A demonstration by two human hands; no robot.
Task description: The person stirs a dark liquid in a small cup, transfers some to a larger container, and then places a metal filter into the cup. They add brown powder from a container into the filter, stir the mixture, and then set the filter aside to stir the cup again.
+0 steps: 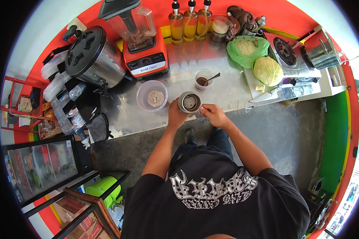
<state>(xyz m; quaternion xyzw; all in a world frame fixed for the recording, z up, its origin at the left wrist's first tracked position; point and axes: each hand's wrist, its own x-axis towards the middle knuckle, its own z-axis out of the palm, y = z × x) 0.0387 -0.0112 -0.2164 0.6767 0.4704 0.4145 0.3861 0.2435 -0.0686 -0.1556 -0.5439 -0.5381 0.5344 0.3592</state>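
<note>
My left hand (177,114) is wrapped around the side of a round metal mug (190,102), held over the front edge of the counter. The mug's inside looks dark with a pale, speckled patch; I cannot make out what that is. My right hand (214,115) is closed at the mug's right side, where a handle seems to be, mostly hidden by the fingers. Just beyond the mug stands a clear plastic cup (204,75) with brown powder and a dark spoon (214,77) leaning in it. To the left sits a clear plastic tub (139,94) with a round, pale disc inside.
A steel counter (227,95) carries a red blender (145,59), a large lidded pot (93,59), several pump bottles (190,26), a cabbage (268,71), a green bag (243,46) and a knife (265,95). A gas stove (291,51) stands right, a glass-door fridge (42,167) left.
</note>
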